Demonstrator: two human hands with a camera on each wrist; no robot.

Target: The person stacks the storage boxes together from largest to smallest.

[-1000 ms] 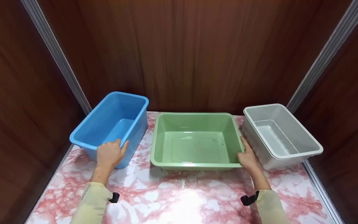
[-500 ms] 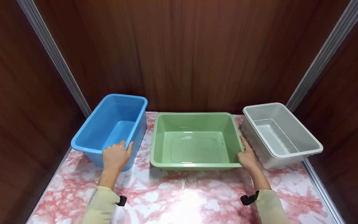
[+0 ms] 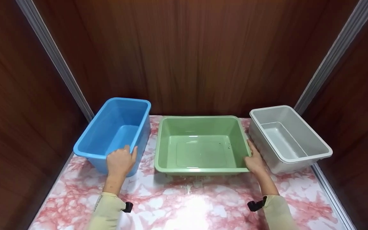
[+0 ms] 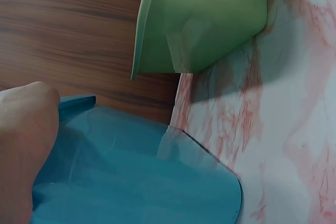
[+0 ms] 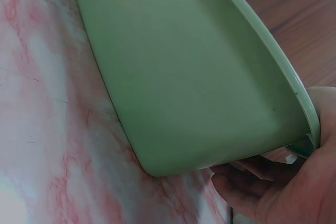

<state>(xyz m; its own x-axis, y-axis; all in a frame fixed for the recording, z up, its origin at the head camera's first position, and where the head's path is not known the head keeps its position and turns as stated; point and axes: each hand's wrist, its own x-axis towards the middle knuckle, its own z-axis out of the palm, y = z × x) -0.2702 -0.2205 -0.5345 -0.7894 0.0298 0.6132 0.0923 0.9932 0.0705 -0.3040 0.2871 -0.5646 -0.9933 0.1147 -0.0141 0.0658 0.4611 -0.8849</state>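
Observation:
My left hand (image 3: 120,162) grips the rim of a blue plastic bin (image 3: 121,110) at its near right corner, fingers folded over the edge. The left wrist view has the back of that hand (image 4: 23,140) at the left, against the bin's outer wall (image 4: 142,177). Around the near right corner of a green plastic basin (image 3: 200,170), my right hand (image 3: 256,161) holds the rim. In the right wrist view its fingers (image 5: 239,191) curl below the basin's rim (image 5: 283,66). The basin has only a few dark specks inside.
A grey bin (image 3: 308,159) stands angled at the right, close beside my right hand. Red-and-white marbled tabletop (image 3: 171,204) lies under the bins. Brown wood-grain panels (image 3: 187,57) with metal corner strips (image 3: 334,54) enclose the back and sides.
My left hand has shifted slightly right and toward me with the blue bin, whose far end has come nearer. My right hand, the green basin and the grey bin look nearly unchanged.

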